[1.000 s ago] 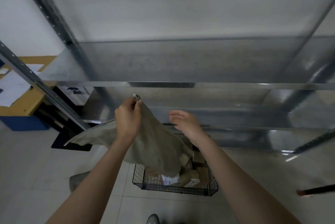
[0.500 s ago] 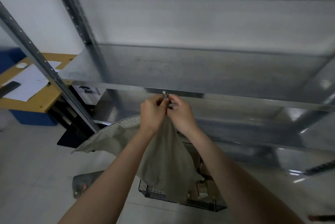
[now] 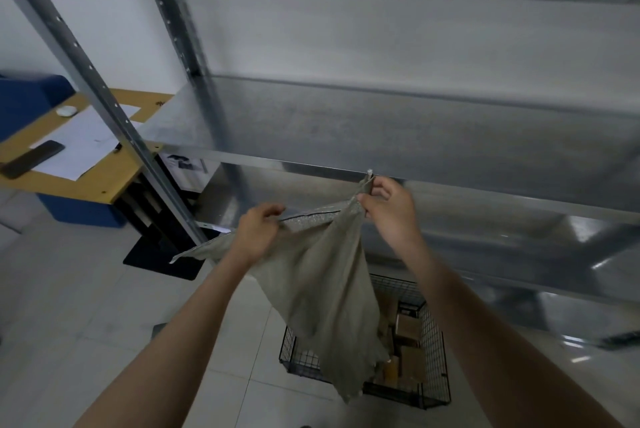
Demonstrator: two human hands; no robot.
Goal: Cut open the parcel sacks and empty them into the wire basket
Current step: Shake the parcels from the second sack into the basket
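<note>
A limp grey-green woven parcel sack (image 3: 322, 296) hangs in front of me, its open lower end drooping over the black wire basket (image 3: 436, 355) on the floor. My right hand (image 3: 389, 209) pinches the sack's top corner, held highest. Lower and to the left, my left hand (image 3: 258, 232) grips its seamed edge, and the edge is stretched between the two hands. A loose flap trails out to the left. Brown cardboard parcels (image 3: 407, 334) lie inside the basket, partly hidden by the sack.
A galvanised metal shelving rack (image 3: 381, 137) fills the view just behind my hands, with a slanted upright (image 3: 104, 88) at left. A wooden desk (image 3: 79, 171) with papers and a phone stands far left over a blue bin. The floor is pale tile.
My hands were together at the sack's top corner. They have since drawn apart: the right keeps the corner, the left has slid down-left along the seam and spread the edge.
</note>
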